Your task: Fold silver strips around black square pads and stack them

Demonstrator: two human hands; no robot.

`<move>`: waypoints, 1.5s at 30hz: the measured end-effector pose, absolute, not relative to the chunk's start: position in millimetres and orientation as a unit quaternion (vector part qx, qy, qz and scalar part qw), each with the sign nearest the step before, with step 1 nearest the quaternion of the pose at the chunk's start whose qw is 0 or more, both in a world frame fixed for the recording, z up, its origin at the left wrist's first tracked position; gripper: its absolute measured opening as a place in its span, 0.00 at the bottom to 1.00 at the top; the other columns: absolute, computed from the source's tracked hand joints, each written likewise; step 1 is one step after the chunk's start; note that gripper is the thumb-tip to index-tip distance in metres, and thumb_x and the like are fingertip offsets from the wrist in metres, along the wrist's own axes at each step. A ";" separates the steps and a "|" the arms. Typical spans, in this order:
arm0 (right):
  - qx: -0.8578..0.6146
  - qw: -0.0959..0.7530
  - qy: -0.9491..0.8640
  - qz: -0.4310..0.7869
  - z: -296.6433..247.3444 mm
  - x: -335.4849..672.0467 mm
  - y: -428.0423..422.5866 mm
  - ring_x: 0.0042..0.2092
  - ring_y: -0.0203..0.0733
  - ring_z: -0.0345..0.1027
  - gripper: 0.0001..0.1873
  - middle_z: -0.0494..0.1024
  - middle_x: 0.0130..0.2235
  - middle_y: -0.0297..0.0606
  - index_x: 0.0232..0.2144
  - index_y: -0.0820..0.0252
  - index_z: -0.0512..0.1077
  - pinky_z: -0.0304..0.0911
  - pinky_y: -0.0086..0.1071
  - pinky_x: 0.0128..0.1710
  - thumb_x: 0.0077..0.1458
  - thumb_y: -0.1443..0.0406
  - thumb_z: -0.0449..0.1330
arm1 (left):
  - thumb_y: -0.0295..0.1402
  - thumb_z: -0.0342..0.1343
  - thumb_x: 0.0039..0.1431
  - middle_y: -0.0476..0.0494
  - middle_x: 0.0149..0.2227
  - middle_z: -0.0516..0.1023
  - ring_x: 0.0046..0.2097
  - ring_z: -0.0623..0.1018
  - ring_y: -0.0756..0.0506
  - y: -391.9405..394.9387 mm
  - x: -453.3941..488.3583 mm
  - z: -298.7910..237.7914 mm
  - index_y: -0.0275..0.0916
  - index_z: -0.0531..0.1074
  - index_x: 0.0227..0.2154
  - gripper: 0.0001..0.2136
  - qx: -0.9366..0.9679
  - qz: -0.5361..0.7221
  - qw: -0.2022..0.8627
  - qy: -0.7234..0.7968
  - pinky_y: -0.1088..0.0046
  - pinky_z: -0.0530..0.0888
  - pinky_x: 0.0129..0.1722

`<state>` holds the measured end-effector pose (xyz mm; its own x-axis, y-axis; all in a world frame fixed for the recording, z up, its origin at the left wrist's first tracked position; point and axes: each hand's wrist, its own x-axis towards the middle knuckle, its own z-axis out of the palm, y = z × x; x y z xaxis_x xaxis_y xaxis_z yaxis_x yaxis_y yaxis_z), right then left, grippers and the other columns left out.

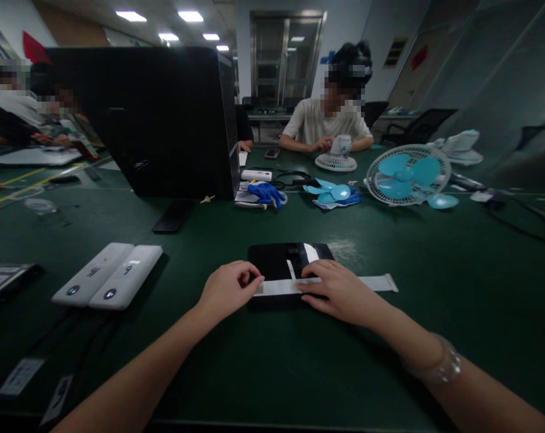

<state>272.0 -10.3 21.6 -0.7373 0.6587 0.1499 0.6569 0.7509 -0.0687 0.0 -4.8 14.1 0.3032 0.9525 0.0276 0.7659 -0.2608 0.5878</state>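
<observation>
White strip [277, 288] is lying across the black panel [268, 258], its right end extending past the panel. Left hand [227, 293] is apparently pinching the strip's left end, thumb to forefinger; right hand [339, 293] is resting over strip and panel, fingers slightly spread. Step seems to be steadying the strip; next move likely calls for light, even pressure. Panel is sitting on a green table [272, 367]. Left of it, two white devices [130, 270] are lying; beyond it, a black case [159, 120] is standing, a person [319, 120] sitting.
</observation>
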 end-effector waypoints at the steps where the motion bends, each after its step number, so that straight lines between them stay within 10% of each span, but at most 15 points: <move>1: -0.353 0.083 -0.932 -0.006 21.9 270.7 -11.5 0.49 0.46 0.63 0.16 0.70 0.47 0.40 0.49 0.49 0.74 0.61 0.45 0.49 0.59 0.60 0.56 | 0.46 0.51 0.58 0.49 0.27 0.72 0.29 0.71 0.47 -4.6 -0.2 14.4 0.42 0.75 0.35 0.14 0.765 0.202 0.249 0.559 0.72 0.63 0.26; 15: -0.336 0.096 -0.937 0.024 22.7 272.2 -10.3 0.52 0.44 0.62 0.16 0.70 0.50 0.38 0.49 0.50 0.73 0.58 0.45 0.53 0.58 0.59 0.58 | 0.44 0.48 0.60 0.47 0.32 0.76 0.32 0.73 0.46 1.9 -4.4 3.6 0.41 0.74 0.36 0.14 0.738 0.240 0.291 0.559 0.71 0.66 0.29; 24: -0.371 0.086 -0.921 0.079 14.3 284.2 -5.0 0.63 0.51 0.51 0.43 0.58 0.63 0.43 0.63 0.55 0.56 0.46 0.50 0.62 0.48 0.51 0.63 | 0.44 0.48 0.60 0.47 0.31 0.76 0.32 0.73 0.46 4.6 -5.7 2.0 0.41 0.74 0.35 0.14 0.738 0.248 0.284 0.559 0.71 0.67 0.31; 45: -0.489 0.039 -0.871 -0.002 11.8 324.7 28.3 0.58 0.56 0.59 0.43 0.64 0.59 0.48 0.60 0.61 0.59 0.54 0.52 0.57 0.46 0.47 0.60 | 0.45 0.48 0.60 0.48 0.31 0.76 0.32 0.74 0.46 10.0 -14.2 -6.7 0.41 0.74 0.36 0.15 0.735 0.241 0.294 0.561 0.71 0.67 0.30</move>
